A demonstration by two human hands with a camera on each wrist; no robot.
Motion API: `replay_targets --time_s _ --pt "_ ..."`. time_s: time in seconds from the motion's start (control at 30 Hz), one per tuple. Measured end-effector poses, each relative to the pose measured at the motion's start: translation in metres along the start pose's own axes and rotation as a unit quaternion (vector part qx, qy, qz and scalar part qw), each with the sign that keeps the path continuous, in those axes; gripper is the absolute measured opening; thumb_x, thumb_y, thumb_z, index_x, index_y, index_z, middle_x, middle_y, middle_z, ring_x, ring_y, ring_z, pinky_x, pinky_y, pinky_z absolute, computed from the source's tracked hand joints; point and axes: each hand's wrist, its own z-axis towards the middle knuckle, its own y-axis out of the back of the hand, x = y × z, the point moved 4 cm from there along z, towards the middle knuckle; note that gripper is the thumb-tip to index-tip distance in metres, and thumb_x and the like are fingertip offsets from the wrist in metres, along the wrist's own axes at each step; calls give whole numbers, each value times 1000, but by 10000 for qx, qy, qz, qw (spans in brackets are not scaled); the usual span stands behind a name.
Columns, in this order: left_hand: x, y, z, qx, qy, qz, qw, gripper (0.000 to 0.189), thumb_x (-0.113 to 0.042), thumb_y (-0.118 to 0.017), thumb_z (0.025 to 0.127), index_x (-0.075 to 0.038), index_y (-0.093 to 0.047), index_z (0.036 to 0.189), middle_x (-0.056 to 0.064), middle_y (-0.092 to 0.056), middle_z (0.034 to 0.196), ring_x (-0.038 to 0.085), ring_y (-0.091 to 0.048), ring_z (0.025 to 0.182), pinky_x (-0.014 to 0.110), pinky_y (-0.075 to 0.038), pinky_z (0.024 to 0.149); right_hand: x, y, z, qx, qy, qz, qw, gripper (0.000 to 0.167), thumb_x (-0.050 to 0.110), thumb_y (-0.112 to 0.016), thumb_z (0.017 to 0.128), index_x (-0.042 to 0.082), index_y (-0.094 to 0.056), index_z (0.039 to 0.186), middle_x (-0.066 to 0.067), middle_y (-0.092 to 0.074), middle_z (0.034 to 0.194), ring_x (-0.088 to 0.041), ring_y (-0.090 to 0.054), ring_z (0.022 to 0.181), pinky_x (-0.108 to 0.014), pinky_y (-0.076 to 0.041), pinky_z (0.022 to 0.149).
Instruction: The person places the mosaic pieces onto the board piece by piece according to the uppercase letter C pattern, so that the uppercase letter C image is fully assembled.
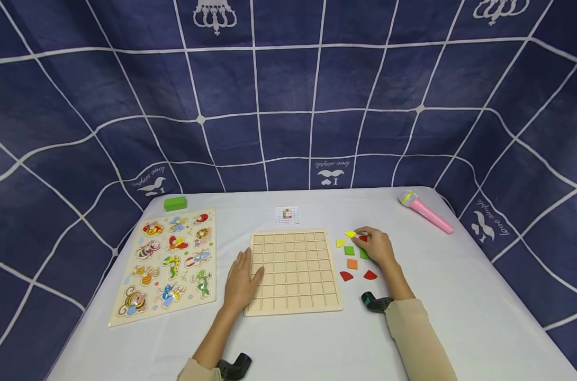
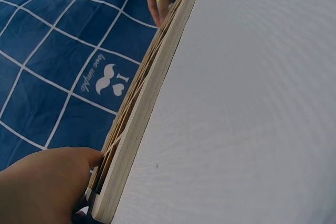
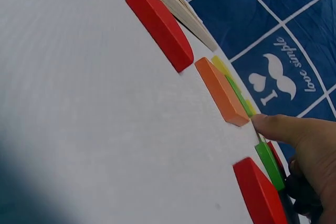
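Note:
My left hand (image 1: 241,281) rests on the left edge of a wooden grid board (image 1: 293,271), fingers straight; in the left wrist view its thumb (image 2: 86,157) lies against the board's side. Past the board's right side, my right hand (image 1: 378,247) pinches a yellow quarter-circle piece (image 1: 350,234) at its right end, between thumb and index finger. Around it lie another yellow piece (image 1: 340,243), green squares (image 1: 349,250), an orange square (image 1: 352,264) and red quarter-circle pieces (image 1: 346,276). The right hand partly covers a red and a green piece.
A small pattern card (image 1: 287,215) lies behind the board. On the left are an insect picture puzzle (image 1: 167,264) and a green block (image 1: 175,203). A pink toy microphone (image 1: 429,213) lies at the back right. Blue checked cloth (image 1: 288,135) encloses the white table.

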Motion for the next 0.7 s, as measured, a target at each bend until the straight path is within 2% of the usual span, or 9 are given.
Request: replay_targets --time_s 0.17,0.3,0.6,0.7 --pt "0 0 0 14 20 21 10000 69 -29 -55 92 7 -24 142 23 -27 145 35 -16 137 46 -9 111 0 -2 4 -292 -251 -157 9991 34 30 -73 79 6 -69 103 -3 -42 55 -16 -36 48 -28 -28 44" --pt "0 0 1 6 -12 76 10000 68 -30 -55 92 7 -25 142 22 -28 145 35 -17 137 45 -10 111 2 -1 2 -342 -402 -205 9984 35 30 -73 79 6 -69 102 -4 -43 54 -17 -38 49 -28 -30 45" --pt "1 0 0 12 -16 97 10000 67 -30 -55 92 7 -27 141 22 -28 145 35 -18 137 45 -10 111 6 -1 -2 -265 -407 -289 9984 35 31 -73 78 6 -68 102 -5 -44 56 -18 -40 50 -28 -30 45" --pt "2 0 0 12 -69 133 9999 66 -30 -55 92 7 -29 140 21 -29 145 35 -18 136 45 -11 111 7 -1 0 -281 -286 -280 9988 38 31 -74 77 7 -67 106 -4 -43 56 -17 -37 50 -28 -29 45"
